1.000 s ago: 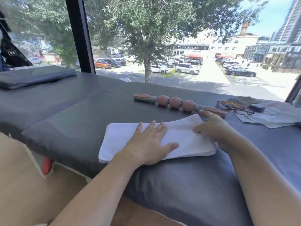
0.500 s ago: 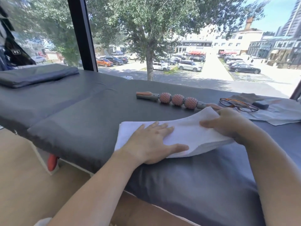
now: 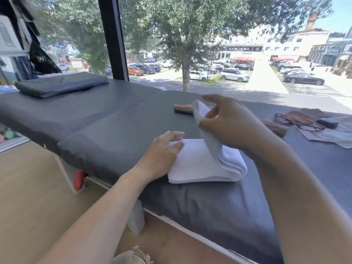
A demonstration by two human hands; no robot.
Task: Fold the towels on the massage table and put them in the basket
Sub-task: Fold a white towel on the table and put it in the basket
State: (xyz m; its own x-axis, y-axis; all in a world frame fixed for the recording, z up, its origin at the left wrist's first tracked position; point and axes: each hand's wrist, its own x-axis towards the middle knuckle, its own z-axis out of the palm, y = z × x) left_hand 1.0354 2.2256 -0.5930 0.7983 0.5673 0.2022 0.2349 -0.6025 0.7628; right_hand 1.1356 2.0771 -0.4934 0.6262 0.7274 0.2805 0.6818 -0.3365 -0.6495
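1. White towel (image 3: 200, 164) lies on the near edge of the grey massage table (image 3: 106, 126), roughly centre of view. Several layers show stacked at its near right corner.
2. Right half of the towel is lifted off the table and stands up, curling over toward the left; the left half lies flat.
3. Right hand (image 3: 228, 126) pinches the raised towel end between thumb and curled fingers; index finger sticks out toward the left.
4. Left hand (image 3: 163, 153) rests at the towel's left edge, fingers straight and relaxed, tips pressing on the flat layer. Grips nothing.
5. Massage roller (image 3: 183, 108) lies on the table beyond the towel, mostly hidden by the right hand and the raised cloth; one orange-and-grey handle end shows at left, a second end shows right of the wrist.
6. Glasses (image 3: 299, 121) sit far right on the table, on pale paper or cloth (image 3: 329, 136), with a small dark case (image 3: 327, 122) just beside them.
7. Folded grey cover (image 3: 61, 85) rests at the far left end of the table.
8. Window behind the table; tree (image 3: 185, 54) and parked cars outside.
9. Wood floor (image 3: 28, 187) at near left.
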